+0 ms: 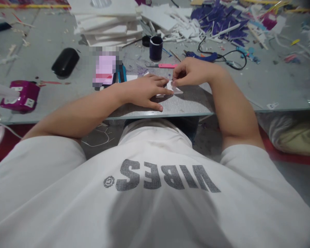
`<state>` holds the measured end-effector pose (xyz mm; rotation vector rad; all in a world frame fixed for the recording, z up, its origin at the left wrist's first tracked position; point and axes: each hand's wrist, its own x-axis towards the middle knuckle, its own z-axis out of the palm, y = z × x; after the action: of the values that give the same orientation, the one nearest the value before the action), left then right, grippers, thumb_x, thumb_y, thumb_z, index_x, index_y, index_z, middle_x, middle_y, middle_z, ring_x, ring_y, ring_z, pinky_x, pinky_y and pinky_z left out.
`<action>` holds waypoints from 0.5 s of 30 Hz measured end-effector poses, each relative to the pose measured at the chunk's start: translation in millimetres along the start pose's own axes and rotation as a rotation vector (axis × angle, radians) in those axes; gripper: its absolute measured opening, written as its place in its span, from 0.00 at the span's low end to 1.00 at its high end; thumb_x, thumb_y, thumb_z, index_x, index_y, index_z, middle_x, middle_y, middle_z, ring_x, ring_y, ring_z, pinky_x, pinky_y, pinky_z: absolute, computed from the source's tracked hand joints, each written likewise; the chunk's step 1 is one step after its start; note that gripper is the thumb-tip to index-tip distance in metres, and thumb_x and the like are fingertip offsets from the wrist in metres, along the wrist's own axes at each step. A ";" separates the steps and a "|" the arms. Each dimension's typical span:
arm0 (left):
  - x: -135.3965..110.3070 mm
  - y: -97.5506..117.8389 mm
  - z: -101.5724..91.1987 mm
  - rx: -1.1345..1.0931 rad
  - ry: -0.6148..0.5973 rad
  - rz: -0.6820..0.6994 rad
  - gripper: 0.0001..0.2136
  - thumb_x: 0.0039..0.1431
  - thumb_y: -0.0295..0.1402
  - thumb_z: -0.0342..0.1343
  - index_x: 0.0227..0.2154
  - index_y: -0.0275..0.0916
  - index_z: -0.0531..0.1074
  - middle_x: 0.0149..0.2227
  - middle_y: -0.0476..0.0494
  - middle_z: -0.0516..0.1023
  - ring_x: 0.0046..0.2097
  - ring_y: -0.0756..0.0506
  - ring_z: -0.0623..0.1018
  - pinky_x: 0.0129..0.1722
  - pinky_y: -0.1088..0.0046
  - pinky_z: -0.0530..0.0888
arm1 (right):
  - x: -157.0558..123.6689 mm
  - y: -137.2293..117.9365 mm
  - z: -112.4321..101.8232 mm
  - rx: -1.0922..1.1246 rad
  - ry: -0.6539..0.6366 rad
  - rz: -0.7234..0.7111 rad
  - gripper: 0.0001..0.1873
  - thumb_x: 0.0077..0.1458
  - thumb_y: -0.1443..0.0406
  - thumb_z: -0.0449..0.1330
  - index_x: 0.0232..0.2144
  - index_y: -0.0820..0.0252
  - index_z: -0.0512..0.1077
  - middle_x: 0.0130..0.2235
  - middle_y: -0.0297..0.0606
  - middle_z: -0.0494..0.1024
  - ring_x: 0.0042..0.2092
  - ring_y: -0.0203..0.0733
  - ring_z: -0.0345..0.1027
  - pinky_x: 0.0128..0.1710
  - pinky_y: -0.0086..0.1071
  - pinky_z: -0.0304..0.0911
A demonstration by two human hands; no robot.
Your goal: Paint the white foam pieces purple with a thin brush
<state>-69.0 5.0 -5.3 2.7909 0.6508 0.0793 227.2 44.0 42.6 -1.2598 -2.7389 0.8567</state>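
Near the front edge of the glass-topped table lies a small flat white piece. My left hand rests on it from the left, palm down, with the fingers spread and the tips pressing along the piece. My right hand is at the piece's right end, fingers curled and thumb meeting the fingertips. Whatever sits in that pinch is too small to make out. Just behind the hands is a pink-handled craft knife. Another white piece shows behind my left wrist.
A dark jar, blue-handled pliers and a phone lie close behind the hands. Stacked white sheets and purple scraps fill the back. At left are a black case and a purple tape-like block.
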 end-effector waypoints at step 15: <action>-0.8 4.3 -2.5 -0.014 0.013 -0.008 0.38 0.76 0.60 0.66 0.83 0.58 0.74 0.88 0.34 0.69 0.88 0.21 0.64 0.86 0.37 0.59 | 3.3 1.3 1.4 0.004 0.017 0.001 0.27 0.66 0.36 0.71 0.32 0.47 0.76 0.26 0.31 0.69 0.38 0.46 0.63 0.47 0.46 0.68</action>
<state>-68.1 1.6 -1.8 2.7767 0.6616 0.0993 225.7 46.4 40.1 -1.2617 -2.7227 0.8477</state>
